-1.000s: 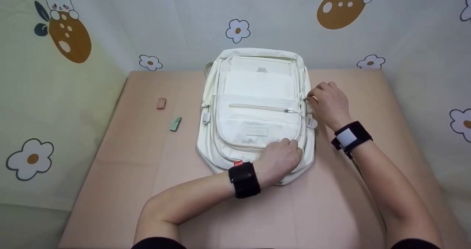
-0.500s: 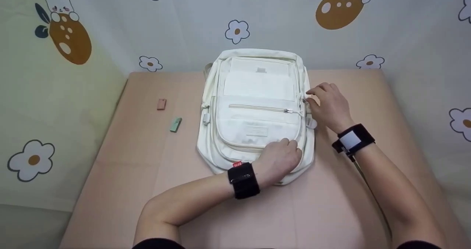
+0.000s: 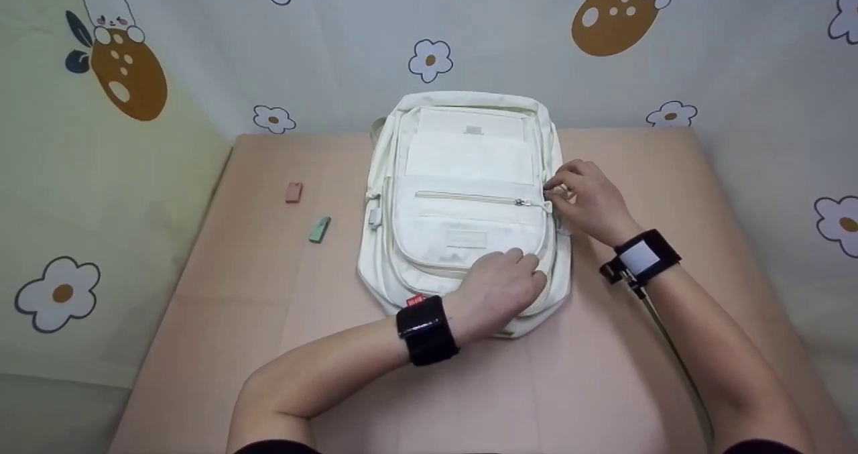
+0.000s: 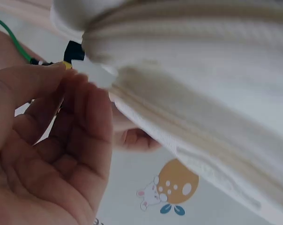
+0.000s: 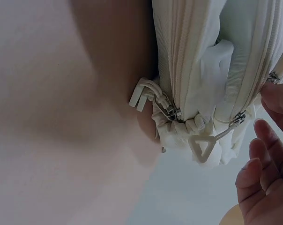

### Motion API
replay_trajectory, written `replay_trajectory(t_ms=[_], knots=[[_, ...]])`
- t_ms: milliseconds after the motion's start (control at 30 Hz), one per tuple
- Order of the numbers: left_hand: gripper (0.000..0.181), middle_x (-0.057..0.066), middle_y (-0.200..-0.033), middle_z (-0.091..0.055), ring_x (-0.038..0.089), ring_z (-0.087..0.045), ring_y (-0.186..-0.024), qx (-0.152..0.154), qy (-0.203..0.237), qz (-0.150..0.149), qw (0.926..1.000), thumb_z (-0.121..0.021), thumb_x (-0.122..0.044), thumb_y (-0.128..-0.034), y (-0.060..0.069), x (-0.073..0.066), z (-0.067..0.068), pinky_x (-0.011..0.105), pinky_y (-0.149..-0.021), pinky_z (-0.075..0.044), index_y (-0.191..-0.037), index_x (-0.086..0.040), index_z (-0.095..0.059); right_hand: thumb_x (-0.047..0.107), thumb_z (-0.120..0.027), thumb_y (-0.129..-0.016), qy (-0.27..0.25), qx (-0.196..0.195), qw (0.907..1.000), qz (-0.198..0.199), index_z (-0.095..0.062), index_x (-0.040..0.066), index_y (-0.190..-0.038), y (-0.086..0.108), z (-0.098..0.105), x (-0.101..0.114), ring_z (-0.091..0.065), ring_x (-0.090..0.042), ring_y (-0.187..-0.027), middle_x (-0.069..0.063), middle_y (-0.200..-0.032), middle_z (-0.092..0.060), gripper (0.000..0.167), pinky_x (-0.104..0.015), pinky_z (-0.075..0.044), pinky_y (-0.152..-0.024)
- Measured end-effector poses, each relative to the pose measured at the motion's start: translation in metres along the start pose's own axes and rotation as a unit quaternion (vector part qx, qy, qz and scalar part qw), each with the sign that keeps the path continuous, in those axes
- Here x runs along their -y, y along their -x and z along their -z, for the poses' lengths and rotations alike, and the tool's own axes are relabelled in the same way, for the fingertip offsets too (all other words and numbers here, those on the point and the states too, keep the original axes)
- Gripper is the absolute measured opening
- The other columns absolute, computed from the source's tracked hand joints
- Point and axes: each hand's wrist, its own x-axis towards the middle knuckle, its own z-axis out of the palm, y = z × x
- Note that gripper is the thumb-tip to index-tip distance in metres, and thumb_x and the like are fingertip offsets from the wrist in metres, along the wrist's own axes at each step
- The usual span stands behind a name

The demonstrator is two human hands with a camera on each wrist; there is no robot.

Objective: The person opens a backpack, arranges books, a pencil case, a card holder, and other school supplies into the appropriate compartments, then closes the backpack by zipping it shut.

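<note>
A cream backpack (image 3: 476, 219) lies front side up on the table, its front pocket zipper closed. My left hand (image 3: 499, 293) is at its lower right; in the left wrist view the curled fingers and thumb (image 4: 38, 79) pinch at the bag's edge seam. At the bag's right side is my right hand (image 3: 593, 199), thumb and index finger pinching near a side zipper. In the right wrist view the thumb is against a metal zipper slider (image 5: 272, 78); its pull is mostly hidden. Another zipper pull (image 5: 203, 147), with a triangular loop, hangs beside the fingers.
A small pink block (image 3: 293, 192) and a small green block (image 3: 320, 229) lie left of the bag on the pink table (image 3: 255, 347). A patterned curtain (image 3: 362, 45) stands behind and at the sides. A cable (image 3: 677, 357) runs along the right forearm.
My right hand has moved slightly down and left along the bag's side, its thumb and index finger parting and then closing again. The left hand has shifted slightly left.
</note>
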Motion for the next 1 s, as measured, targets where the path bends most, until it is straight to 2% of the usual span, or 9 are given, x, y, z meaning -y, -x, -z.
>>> replay_trajectory(t_ms=[67,133,200,300,367,467,633,833,1000], knots=[[0.008,-0.002,-0.091,-0.061,0.017,-0.058,-0.082,-0.015,-0.006,0.009,0.9998,-0.066,-0.011,-0.0917,0.001,0.007,0.001,0.028,-0.06,-0.048,-0.097,-0.016,-0.069,0.007,-0.078,-0.089,-0.001,0.004,1.0,0.001,-0.074,0.004,-0.099,0.0,0.0,0.0,-0.055,-0.033,-0.106,-0.013,-0.111,-0.062,0.011,-0.046,-0.045,-0.087],[0.016,0.002,-0.104,-0.065,0.02,-0.062,-0.096,-0.013,-0.004,0.024,0.9996,-0.066,-0.017,-0.0947,0.0,0.015,0.001,0.03,-0.074,-0.053,-0.11,-0.014,-0.07,0.005,-0.077,-0.088,-0.001,0.007,1.0,0.001,-0.074,0.004,-0.097,0.0,0.0,-0.002,-0.054,-0.034,-0.106,-0.014,-0.111,-0.062,0.01,-0.047,-0.045,-0.088],[0.033,0.006,-0.125,-0.065,0.025,-0.061,-0.117,0.008,0.004,0.043,0.999,-0.066,-0.024,-0.0971,-0.001,0.022,-0.001,0.033,-0.093,-0.052,-0.128,-0.011,-0.067,0.004,-0.078,-0.088,-0.003,0.007,1.0,0.003,-0.073,0.004,-0.096,0.001,0.0,-0.003,-0.054,-0.034,-0.107,-0.014,-0.112,-0.061,0.009,-0.048,-0.044,-0.089],[0.059,0.012,-0.151,-0.052,0.029,-0.046,-0.141,0.051,0.022,0.072,0.9958,-0.065,-0.036,-0.0981,-0.002,0.03,-0.004,0.039,-0.114,-0.038,-0.147,-0.006,-0.053,0.002,-0.078,-0.086,-0.005,0.002,0.9999,0.013,-0.073,0.004,-0.094,0.002,0.0,-0.005,-0.054,-0.034,-0.106,-0.015,-0.112,-0.061,0.009,-0.047,-0.044,-0.09],[0.061,0.013,-0.154,-0.048,0.03,-0.042,-0.144,0.07,0.028,0.083,0.9937,-0.063,-0.036,-0.0993,-0.003,0.033,-0.006,0.041,-0.116,-0.035,-0.149,-0.004,-0.05,0.001,-0.077,-0.085,-0.009,-0.005,0.9996,0.025,-0.072,0.003,-0.092,0.003,-0.001,-0.006,-0.054,-0.034,-0.107,-0.015,-0.113,-0.061,0.009,-0.048,-0.044,-0.091],[0.054,0.015,-0.153,-0.049,0.03,-0.044,-0.143,0.074,0.029,0.09,0.9928,-0.059,-0.03,-0.1006,-0.003,0.035,-0.007,0.041,-0.116,-0.036,-0.147,-0.002,-0.053,-0.002,-0.075,-0.085,-0.015,-0.014,0.9988,0.045,-0.07,0.003,-0.091,0.003,-0.001,-0.006,-0.056,-0.031,-0.105,-0.013,-0.111,-0.063,0.009,-0.046,-0.047,-0.089],[0.05,0.015,-0.151,-0.051,0.03,-0.045,-0.142,0.069,0.033,0.092,0.9928,-0.055,-0.024,-0.1002,-0.004,0.035,-0.007,0.042,-0.115,-0.037,-0.145,-0.002,-0.055,-0.002,-0.073,-0.088,-0.027,-0.01,0.9988,0.04,-0.07,0.006,-0.093,0.007,-0.001,-0.004,-0.057,-0.017,-0.08,-0.005,-0.094,-0.066,0.01,-0.032,-0.048,-0.068],[0.048,0.015,-0.151,-0.051,0.03,-0.046,-0.141,0.073,0.041,0.094,0.9921,-0.052,-0.021,-0.1007,-0.005,0.036,-0.008,0.042,-0.115,-0.037,-0.145,-0.002,-0.056,0.0,-0.071,-0.091,-0.05,0.006,0.9987,-0.011,-0.071,0.006,-0.097,0.012,0.003,-0.001,-0.052,-0.014,-0.069,-0.002,-0.081,-0.063,0.009,-0.023,-0.04,-0.06],[0.047,0.015,-0.152,-0.051,0.03,-0.045,-0.142,0.082,0.044,0.096,0.9911,-0.049,-0.019,-0.1015,-0.006,0.035,-0.007,0.042,-0.115,-0.037,-0.145,-0.003,-0.056,0.004,-0.071,-0.093,-0.105,0.035,0.9899,-0.089,-0.071,0.005,-0.098,0.017,0.007,0.002,-0.057,-0.018,-0.073,-0.005,-0.085,-0.067,0.005,-0.019,-0.044,-0.06]])
